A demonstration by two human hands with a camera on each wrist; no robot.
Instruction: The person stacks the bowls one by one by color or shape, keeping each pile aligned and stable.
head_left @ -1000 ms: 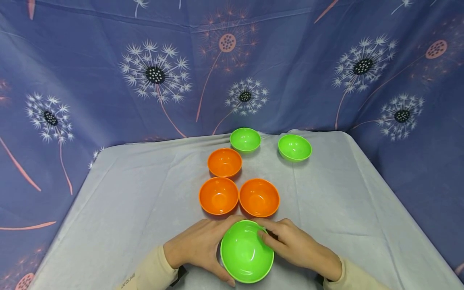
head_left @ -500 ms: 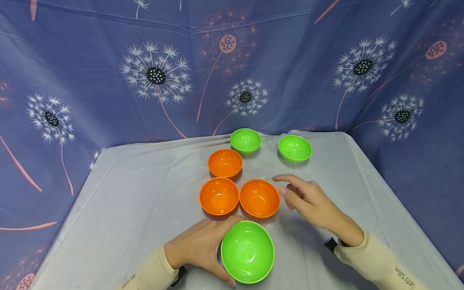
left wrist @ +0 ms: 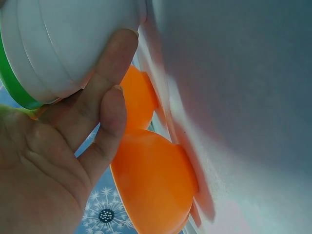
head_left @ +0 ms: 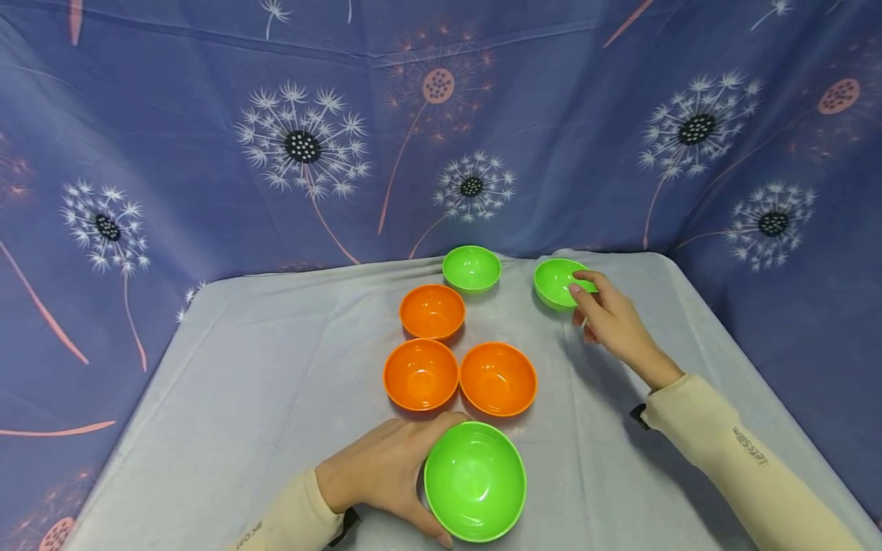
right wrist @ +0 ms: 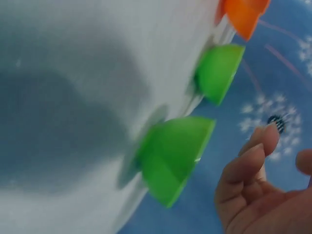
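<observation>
Right hand (head_left: 615,320): has left the near bowl; now at upper right, fingers loosely bent, gripping nothing
Far green bowl (head_left: 555,282): upper right, just beside those fingers, apart in the right wrist view
Left hand (head_left: 387,471): curled around the near green bowl (head_left: 475,482), lower centre, unchanged
Meaning: 1 hand steadies; attention apparently turns to bowl 2

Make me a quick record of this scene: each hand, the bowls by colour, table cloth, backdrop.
Left hand: holds near green bowl
Right hand: close to back-right green bowl, holding nothing
Other green: back-left green bowl
Orange: left bowl, right bowl, back bowl
Table cloth: pale grey
Backdrop: blue, dandelion print
</observation>
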